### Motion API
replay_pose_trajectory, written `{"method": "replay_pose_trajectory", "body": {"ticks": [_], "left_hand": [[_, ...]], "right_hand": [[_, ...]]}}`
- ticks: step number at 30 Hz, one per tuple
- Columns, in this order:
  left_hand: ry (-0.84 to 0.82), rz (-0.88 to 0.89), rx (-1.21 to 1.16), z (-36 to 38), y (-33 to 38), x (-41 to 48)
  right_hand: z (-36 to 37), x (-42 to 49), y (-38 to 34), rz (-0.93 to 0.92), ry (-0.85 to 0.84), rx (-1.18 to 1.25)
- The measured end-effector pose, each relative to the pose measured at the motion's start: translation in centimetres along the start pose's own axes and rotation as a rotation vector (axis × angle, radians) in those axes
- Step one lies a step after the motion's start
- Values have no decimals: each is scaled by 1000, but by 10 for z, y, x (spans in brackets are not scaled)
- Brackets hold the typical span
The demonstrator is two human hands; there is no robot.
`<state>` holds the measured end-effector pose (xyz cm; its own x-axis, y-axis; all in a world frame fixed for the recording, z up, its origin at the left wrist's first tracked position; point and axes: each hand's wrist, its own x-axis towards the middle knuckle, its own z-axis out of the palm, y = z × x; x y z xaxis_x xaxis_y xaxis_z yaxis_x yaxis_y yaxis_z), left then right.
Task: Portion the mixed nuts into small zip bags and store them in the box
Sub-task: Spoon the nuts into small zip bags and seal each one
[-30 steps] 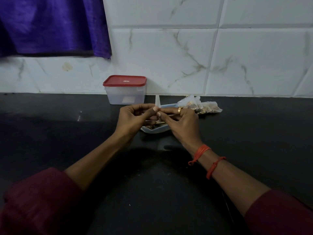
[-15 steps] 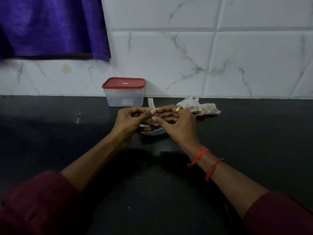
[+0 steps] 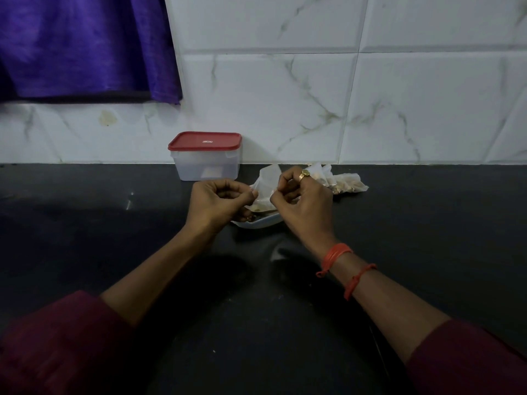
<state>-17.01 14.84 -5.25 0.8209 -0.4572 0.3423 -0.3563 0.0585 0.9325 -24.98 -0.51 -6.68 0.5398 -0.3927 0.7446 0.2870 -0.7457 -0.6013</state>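
Observation:
A small clear zip bag (image 3: 265,185) is held between both hands over a white plate (image 3: 261,222) that carries a few nuts. My left hand (image 3: 219,202) pinches the bag's left edge. My right hand (image 3: 302,201), with a gold ring, pinches its right edge. The bag's upper part stands up between the hands. Behind my right hand lie clear bags of mixed nuts (image 3: 343,183) on the counter. A translucent box with a red lid (image 3: 206,156) stands shut against the wall, behind my left hand.
The black counter (image 3: 114,223) runs wide to both sides and toward me. A white marble-tiled wall (image 3: 370,109) closes the back. A purple cloth (image 3: 85,44) hangs at the upper left, above the counter.
The hands have moved apart from fingertip-to-fingertip, and the zip bag now shows spread between them, its top standing up. The view has tilted slightly down.

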Motion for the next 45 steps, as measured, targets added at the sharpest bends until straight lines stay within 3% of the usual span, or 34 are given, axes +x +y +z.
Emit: {"method": "replay_pose_trajectory", "body": {"ticks": [5,12,17,23,29,38,42,45], "left_hand": [[2,32,82,1,-2,-2],[-39,154,247,7,-2,-8],[-95,259,263,2,0,-6],[140,263,275,-16,-9,11],[27,61,106,-17,-8,18],[23,89,0,-19,-10,16],[-70,97,56,-20,-10,14],[-42,93,26,-18,-8,14]], "right_hand": [[2,-6,2,-195,-51,-278],[2,-5,9,-250,-110,-297],[1,3,15,-171,-141,-123],[2,4,18,-81,-170,58],[0,9,21,28,-188,208],[-2,12,35,154,-208,95],[-4,14,33,189,-212,162],[-10,15,32,192,-270,218]]}}
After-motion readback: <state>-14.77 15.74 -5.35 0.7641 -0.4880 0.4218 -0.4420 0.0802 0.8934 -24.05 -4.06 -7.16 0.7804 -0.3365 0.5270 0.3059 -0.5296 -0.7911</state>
